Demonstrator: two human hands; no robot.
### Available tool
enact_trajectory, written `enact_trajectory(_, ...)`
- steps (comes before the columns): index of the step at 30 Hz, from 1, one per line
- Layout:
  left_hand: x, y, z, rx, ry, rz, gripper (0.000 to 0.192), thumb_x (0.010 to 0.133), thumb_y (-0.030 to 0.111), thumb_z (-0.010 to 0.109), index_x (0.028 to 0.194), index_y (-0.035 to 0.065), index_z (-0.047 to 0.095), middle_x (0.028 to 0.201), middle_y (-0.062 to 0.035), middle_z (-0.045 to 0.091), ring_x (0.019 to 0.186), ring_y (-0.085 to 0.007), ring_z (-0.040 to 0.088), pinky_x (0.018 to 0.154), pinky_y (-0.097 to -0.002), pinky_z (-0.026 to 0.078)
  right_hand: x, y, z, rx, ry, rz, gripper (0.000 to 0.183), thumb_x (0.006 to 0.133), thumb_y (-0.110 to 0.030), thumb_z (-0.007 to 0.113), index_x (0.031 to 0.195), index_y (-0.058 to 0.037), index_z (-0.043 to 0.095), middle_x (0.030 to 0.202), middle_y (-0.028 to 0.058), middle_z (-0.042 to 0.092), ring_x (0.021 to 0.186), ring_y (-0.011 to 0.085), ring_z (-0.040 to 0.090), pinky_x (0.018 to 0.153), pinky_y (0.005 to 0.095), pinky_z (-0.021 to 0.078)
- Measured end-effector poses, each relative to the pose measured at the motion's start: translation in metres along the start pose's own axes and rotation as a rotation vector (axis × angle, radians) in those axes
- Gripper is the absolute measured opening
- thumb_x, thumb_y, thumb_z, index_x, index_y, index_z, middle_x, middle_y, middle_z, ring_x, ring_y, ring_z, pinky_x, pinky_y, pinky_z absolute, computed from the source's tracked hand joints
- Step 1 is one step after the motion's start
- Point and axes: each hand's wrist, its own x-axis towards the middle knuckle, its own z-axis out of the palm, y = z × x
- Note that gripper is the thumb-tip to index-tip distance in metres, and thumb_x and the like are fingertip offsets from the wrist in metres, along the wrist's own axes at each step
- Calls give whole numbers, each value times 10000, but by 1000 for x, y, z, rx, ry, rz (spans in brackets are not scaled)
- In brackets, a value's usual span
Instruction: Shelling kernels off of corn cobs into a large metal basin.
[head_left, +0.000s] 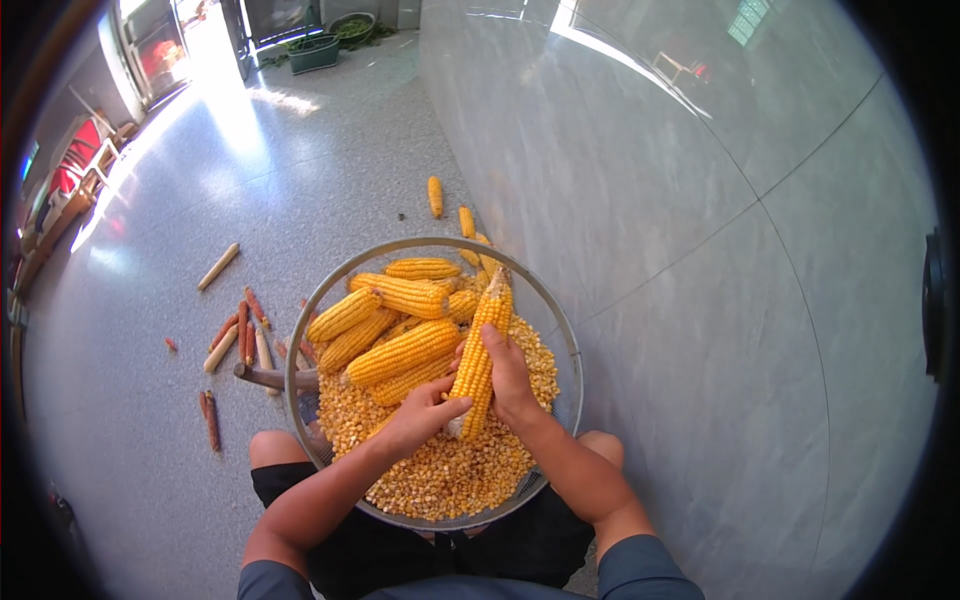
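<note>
Both my hands hold one long ear of dried yellow corn (480, 352), tilted over a round metal sieve (579, 360). My right hand (511, 375) grips its right side, with the thumb lying along the kernels. At the ear's lower end, my left hand (431, 409) presses its thumb on the kernels; its other fingers are partly hidden behind the ear. Loose corn kernels (450, 476) cover the near part of the sieve and its right side. Several whole corn ears (405, 351) are heaped in the far left part, beside my left hand.
Stripped cobs (243, 330) lie scattered on the speckled floor (150, 420) at left. A curved wooden piece (274, 377) juts out beside the sieve. More corn ears (436, 196) lie beyond the rim. A glossy tiled wall (697, 300) rises close on the right. Farther off stands a green planter (313, 54).
</note>
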Motion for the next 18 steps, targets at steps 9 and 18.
enact_trajectory(9, -3, 14, 2, 160, -107, 40, 434, 976, 211, 558, 1330, -32, 491, 1135, -50, 602, 994, -107, 565, 894, -274, 462, 2, -8, -5, 31, -9, 80, 396, 985, -409, 492, 988, -20, 566, 827, 105, 631, 715, 193, 646, 639, 319, 555)
enact_trajectory(18, 2, 4, -2, -124, -167, -80, 589, 954, 281, 587, 1409, -27, 375, 1211, -80, 573, 1063, -154, 582, 943, -320, 468, 3, -8, -7, 11, -11, 84, 403, 989, -412, 478, 980, -18, 568, 821, 108, 634, 701, 196, 648, 624, 322, 555)
